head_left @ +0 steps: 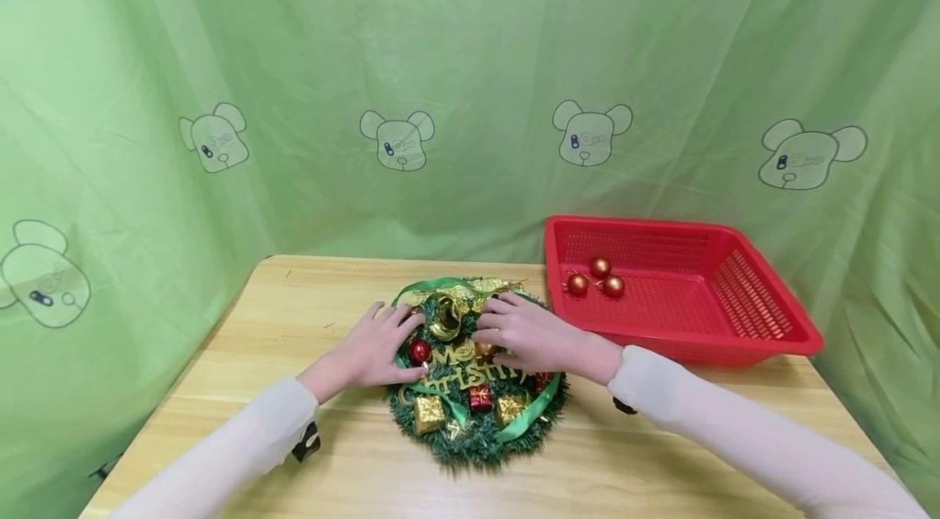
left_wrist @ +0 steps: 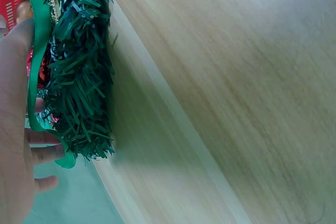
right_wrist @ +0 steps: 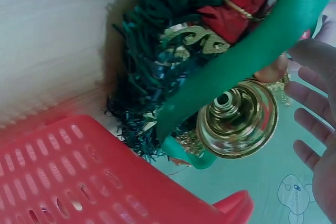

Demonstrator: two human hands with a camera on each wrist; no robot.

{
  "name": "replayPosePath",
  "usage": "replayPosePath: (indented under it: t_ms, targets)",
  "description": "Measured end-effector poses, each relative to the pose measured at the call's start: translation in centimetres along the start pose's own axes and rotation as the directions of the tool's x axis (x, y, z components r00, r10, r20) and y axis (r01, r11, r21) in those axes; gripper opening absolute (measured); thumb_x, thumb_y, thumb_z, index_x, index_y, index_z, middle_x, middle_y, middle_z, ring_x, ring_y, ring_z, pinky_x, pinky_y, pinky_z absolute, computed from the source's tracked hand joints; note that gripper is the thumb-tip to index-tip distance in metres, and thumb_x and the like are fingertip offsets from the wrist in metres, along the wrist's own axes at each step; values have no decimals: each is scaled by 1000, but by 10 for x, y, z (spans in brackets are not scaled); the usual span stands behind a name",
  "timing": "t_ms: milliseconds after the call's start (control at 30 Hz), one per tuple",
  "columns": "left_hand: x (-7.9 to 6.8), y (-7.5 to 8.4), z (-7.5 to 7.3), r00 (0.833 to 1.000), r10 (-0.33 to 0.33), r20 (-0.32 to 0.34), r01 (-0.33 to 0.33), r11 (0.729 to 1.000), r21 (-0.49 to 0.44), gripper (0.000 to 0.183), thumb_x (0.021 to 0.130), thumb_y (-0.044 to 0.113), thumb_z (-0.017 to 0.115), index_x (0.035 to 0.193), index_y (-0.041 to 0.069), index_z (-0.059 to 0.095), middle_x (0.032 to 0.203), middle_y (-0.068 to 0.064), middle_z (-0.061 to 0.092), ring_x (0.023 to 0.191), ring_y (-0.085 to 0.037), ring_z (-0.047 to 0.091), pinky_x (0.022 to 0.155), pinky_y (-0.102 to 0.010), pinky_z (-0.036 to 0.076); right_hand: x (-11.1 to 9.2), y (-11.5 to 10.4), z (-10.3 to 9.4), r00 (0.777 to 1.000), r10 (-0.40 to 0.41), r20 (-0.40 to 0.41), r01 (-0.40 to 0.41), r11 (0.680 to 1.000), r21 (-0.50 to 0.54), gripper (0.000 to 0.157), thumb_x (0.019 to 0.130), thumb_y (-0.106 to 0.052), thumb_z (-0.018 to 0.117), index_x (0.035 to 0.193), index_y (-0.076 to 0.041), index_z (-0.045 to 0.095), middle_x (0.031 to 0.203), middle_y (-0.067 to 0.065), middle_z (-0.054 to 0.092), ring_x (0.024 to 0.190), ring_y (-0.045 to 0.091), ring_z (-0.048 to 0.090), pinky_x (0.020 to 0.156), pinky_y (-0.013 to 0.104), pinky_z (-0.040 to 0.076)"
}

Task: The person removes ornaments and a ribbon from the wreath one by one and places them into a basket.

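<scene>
A round green tinsel wreath (head_left: 477, 441) lies on the table, with gold "Merry Christmas" lettering (head_left: 470, 374), green ribbon and small wrapped gift ornaments. My left hand (head_left: 378, 348) rests at its left side, fingers spread beside a red ball (head_left: 419, 351). Over the upper right of the wreath is my right hand (head_left: 532, 331). A copper-gold ball (head_left: 485, 348) shows between its thumb and fingers, which look extended in the right wrist view. A gold bell (head_left: 444, 317) sits between the hands; another gold bell (right_wrist: 239, 119) appears near the right hand. Contact with the ball is partly hidden.
A red plastic basket (head_left: 734, 343) stands right of the wreath, holding three copper-gold balls (head_left: 600, 268). The wooden table (head_left: 294, 315) bears a few tiny green scraps. A green curtain (head_left: 485, 29) with printed bear heads hangs behind.
</scene>
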State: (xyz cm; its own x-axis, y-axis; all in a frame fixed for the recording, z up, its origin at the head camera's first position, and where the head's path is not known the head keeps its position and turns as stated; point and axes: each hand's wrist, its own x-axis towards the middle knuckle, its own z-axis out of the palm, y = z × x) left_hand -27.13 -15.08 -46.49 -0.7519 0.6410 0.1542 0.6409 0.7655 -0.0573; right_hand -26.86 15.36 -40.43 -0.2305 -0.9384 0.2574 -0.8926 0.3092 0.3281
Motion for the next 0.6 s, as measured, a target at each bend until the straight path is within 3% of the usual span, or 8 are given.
replayPosePath:
  t_ms: [600]
  targets:
    - [0, -1, -1, 1000, 4, -8, -4, 1000, -5, 90, 88, 75, 55, 152, 13, 43, 150, -18, 48, 134, -38, 53, 120, -64, 30, 2, 2, 14, 999, -22, 40, 24, 998, -61, 40, 76, -32, 87, 111, -17, 75, 105, -4, 71, 106, 19, 58, 92, 37, 50]
